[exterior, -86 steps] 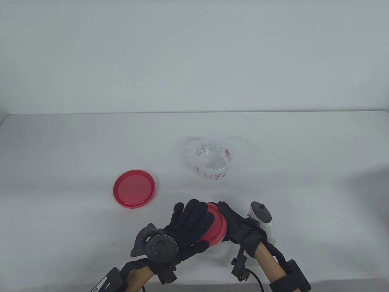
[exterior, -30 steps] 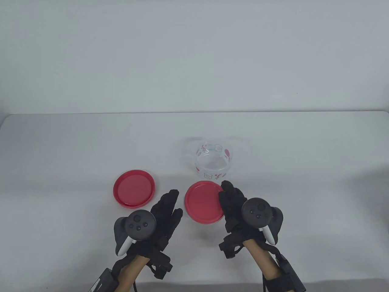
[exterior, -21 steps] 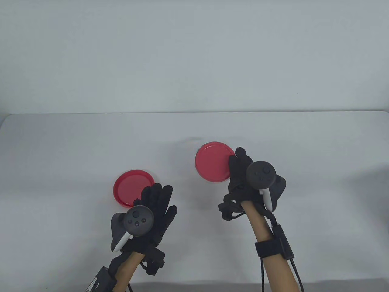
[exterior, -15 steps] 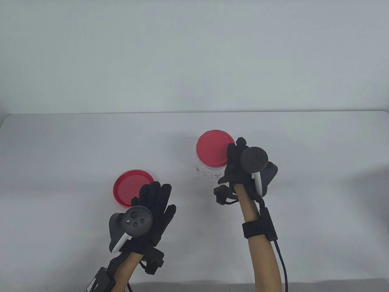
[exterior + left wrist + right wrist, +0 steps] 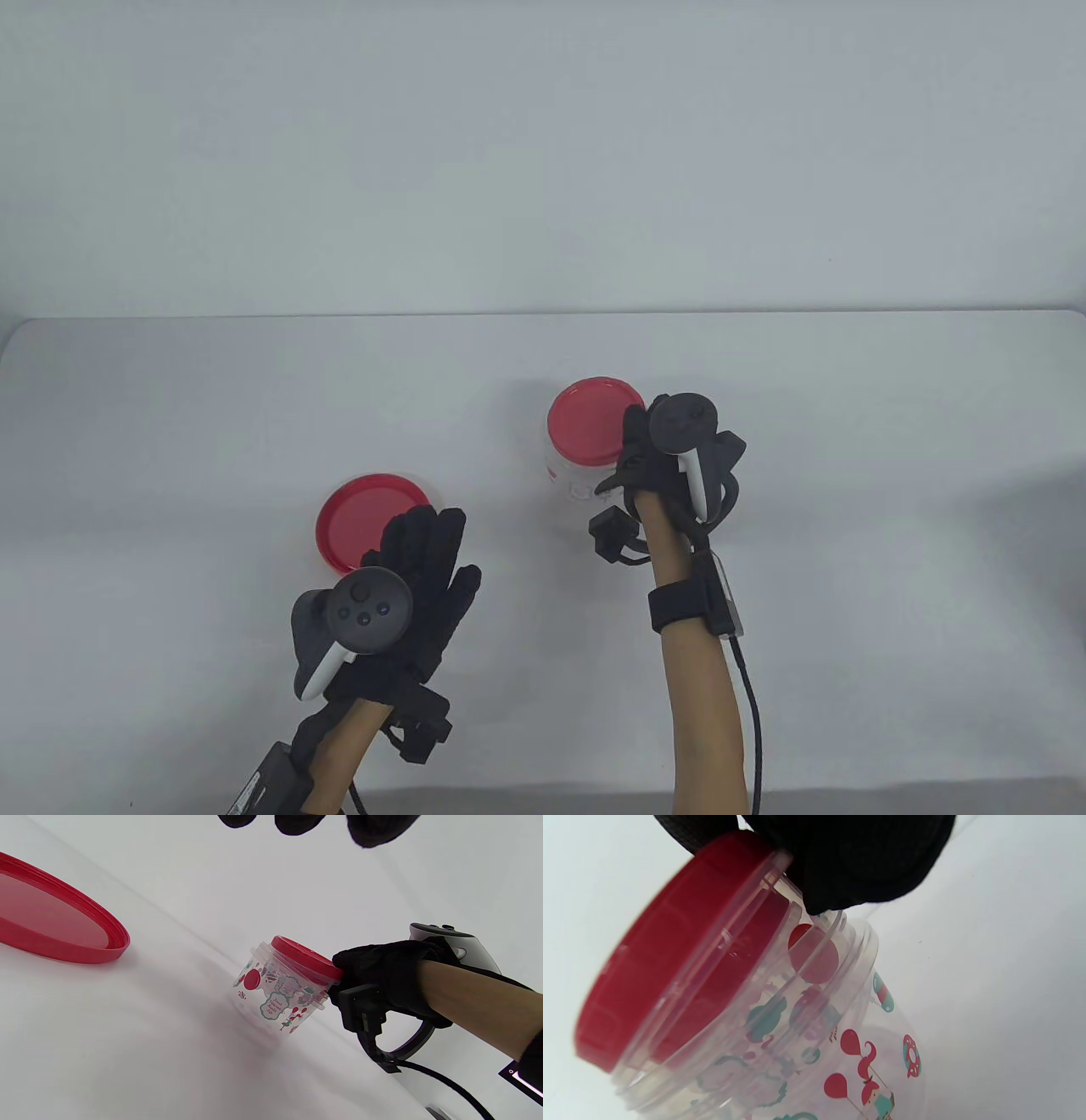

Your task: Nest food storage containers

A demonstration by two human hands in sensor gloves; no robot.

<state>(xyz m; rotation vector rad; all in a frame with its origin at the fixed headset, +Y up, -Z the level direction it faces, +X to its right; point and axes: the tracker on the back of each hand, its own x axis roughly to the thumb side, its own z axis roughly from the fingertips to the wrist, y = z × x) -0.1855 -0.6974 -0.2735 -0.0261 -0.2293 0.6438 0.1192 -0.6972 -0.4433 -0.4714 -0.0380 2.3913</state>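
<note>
Your right hand (image 5: 657, 450) is gripping the red-lidded small container (image 5: 297, 963) at its rim, lowering it into the printed clear container (image 5: 271, 1001) at 12 o'clock on the tabletop (image 5: 848, 509); it is nearly seated. Your left hand (image 5: 407, 577) is hovering, fingers (image 5: 424, 531) spread, over the loose red lid (image 5: 356, 518) at 9 o'clock.

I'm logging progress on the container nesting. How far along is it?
Done: the red-lidded smaller container sits inside the printed clear container. In hand: the right hand holds the lid's edge. Left: the loose red lid lies on the table, the left hand above it, open.
</note>
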